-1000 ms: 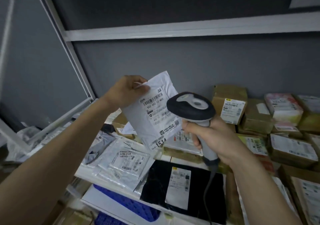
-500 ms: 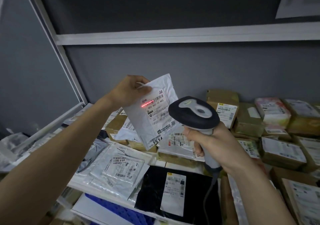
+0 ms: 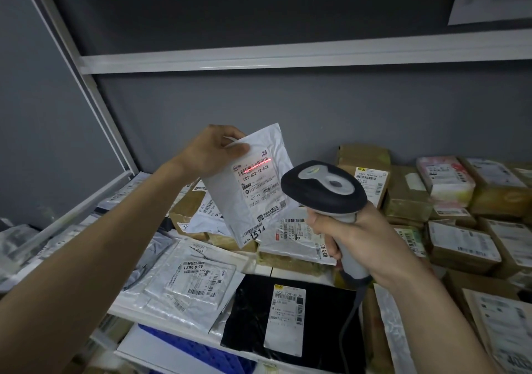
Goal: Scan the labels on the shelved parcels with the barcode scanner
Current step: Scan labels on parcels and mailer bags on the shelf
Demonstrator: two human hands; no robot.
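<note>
My left hand (image 3: 211, 150) pinches the top left corner of a white poly mailer (image 3: 230, 200) and holds it up over the shelf, label facing me. A red scan line lies across the barcode on its label (image 3: 257, 183). My right hand (image 3: 348, 236) grips the handle of a grey and black barcode scanner (image 3: 324, 188), whose head points at that label from the right. The scanner's cable hangs down below my wrist.
The white shelf (image 3: 260, 270) is packed with parcels: a clear mailer (image 3: 187, 287) front left, a black mailer (image 3: 253, 321) front centre, brown taped boxes (image 3: 408, 198) behind and right. An upper shelf rail (image 3: 259, 58) runs overhead. A blue crate (image 3: 198, 350) sits below.
The red scan line came on half a second ago and now lies longer across the top barcode. The mailer and scanner stay almost in place; the view shifted slightly.
</note>
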